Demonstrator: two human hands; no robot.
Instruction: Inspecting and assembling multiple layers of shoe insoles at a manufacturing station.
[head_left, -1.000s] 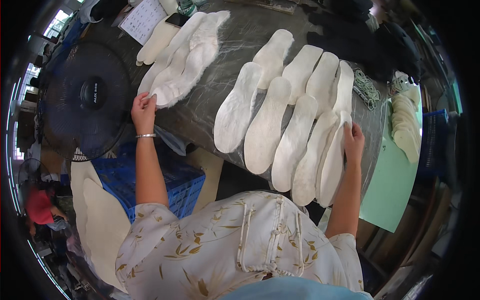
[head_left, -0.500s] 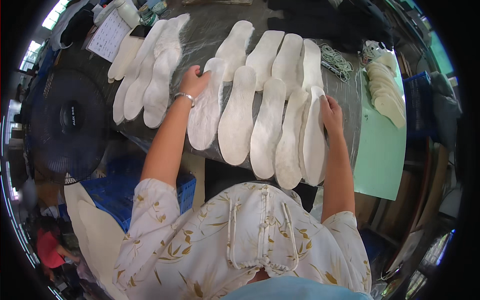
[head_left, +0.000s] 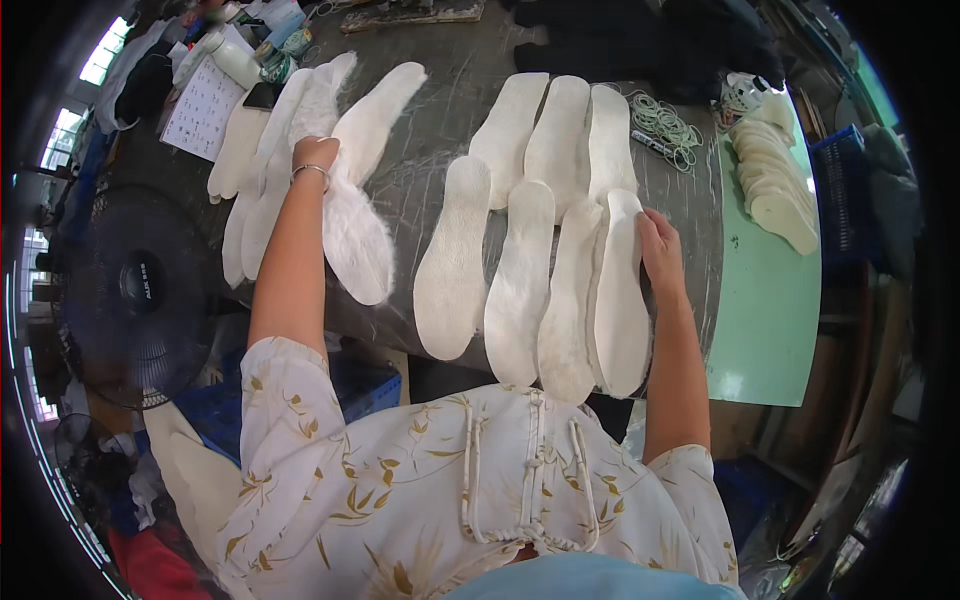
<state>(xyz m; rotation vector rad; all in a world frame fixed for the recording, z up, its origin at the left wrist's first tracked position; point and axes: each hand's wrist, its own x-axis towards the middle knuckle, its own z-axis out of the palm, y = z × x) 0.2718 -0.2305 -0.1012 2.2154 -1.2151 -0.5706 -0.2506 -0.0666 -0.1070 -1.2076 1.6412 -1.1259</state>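
My left hand (head_left: 316, 155) is closed on a fluffy white insole (head_left: 358, 250) at the left of the table. A second pale insole (head_left: 380, 115) lies beyond it, its lower end overlapping or meeting the first near my fingers. My right hand (head_left: 661, 250) has its fingers curled at the edge of the rightmost near insole (head_left: 621, 300); its thumb is partly hidden. Between my hands lie more insoles: a near row with a broad one (head_left: 452, 265), and a far row with another (head_left: 508, 130), their ends overlapping.
More fluffy insoles (head_left: 270, 205) lie left of my left hand, by a written sheet (head_left: 207, 108) and a phone (head_left: 262, 96). String (head_left: 668, 130) and a fanned insole stack (head_left: 773, 185) are at right, the stack on a green board (head_left: 765, 320). A fan (head_left: 140, 290) stands left.
My left hand has moved left, and the fluffy insole and the one beyond it have shifted left with it, away from the rows. My right hand stays at the rightmost insole.
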